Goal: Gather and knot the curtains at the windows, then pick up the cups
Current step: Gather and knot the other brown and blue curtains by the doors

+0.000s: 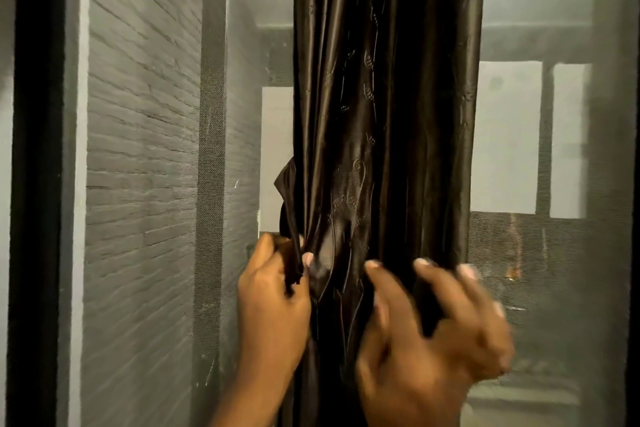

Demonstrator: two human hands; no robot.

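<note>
A dark brown satin curtain [388,97] with a faint embroidered pattern hangs bunched in front of a mesh-screened window. My left hand [273,302] pinches the curtain's left edge between thumb and fingers at about waist height of the drape. My right hand [433,333] is blurred, its fingers spread and curled over the curtain's lower right folds; how firmly it grips is unclear. The curtain's bottom is out of frame. No cups are in view.
Behind the curtain is a window screen [554,253] with a grey vertical frame bar [213,149]. A dark window frame post [38,184] stands at far left. A grey brick wall [138,149] shows through the mesh outside.
</note>
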